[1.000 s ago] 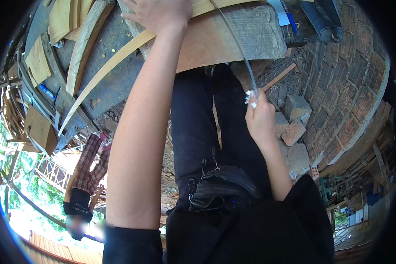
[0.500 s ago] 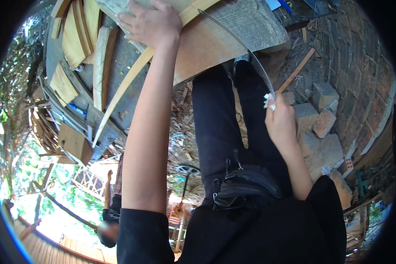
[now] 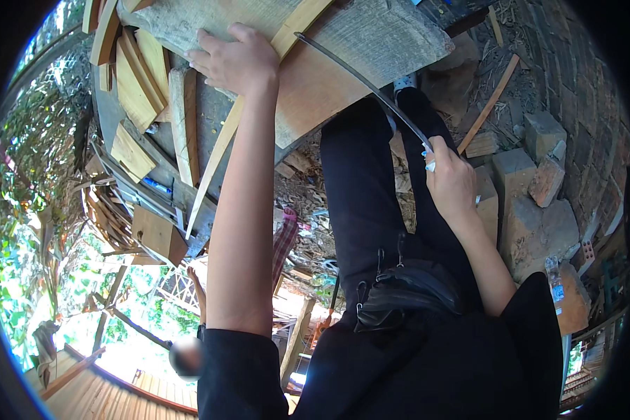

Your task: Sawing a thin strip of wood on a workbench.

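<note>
My left hand (image 3: 248, 63) lies with fingers spread on a grey weathered board (image 3: 388, 42), beside a long, narrow, slightly curved wooden strip (image 3: 219, 157). The strip runs slantwise under my left wrist and across the board. My right hand (image 3: 453, 180) is closed round the near end of a long thin dark curved metal blade (image 3: 376, 91), where something whitish shows between the fingers. The blade's far tip touches or nearly touches the strip, just right of my left hand. A smooth brown panel area (image 3: 311, 108) shows along the board's near side.
Cut wood pieces (image 3: 136, 87) lie on the bench at the left, with a wooden block (image 3: 159, 233) nearer. Stone blocks (image 3: 532, 224) and a loose stick (image 3: 490, 105) are on the ground at right, by a brick surface (image 3: 574, 105). Another person (image 3: 187, 357) is at lower left.
The blade's tip has moved slightly left along the strip, and the blade looks straighter. The whole view has shifted a little; my left hand stays on the board.
</note>
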A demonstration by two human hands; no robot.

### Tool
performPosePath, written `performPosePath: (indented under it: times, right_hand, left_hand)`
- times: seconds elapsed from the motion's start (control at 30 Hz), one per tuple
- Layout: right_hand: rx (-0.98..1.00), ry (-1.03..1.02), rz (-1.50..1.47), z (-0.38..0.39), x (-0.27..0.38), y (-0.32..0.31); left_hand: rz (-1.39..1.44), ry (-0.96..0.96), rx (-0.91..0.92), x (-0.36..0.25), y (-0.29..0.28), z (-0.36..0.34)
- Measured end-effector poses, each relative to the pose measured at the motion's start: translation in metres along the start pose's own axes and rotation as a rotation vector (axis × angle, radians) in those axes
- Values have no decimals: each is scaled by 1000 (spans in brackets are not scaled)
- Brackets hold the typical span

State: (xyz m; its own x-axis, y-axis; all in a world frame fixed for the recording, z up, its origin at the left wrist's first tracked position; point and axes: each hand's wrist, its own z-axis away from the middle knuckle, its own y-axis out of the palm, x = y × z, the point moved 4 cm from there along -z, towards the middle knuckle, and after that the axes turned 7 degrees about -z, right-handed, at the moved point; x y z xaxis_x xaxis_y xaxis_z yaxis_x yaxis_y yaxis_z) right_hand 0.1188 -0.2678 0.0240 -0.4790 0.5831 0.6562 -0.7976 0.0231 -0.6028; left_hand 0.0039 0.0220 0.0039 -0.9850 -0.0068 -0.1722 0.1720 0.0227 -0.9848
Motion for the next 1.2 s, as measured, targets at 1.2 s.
performPosePath:
  times: [1.2]
  right_hand:
    - [35,-23,68,-79,60,1]
  left_hand:
    - [64,-23,-17,9,-1,-2]
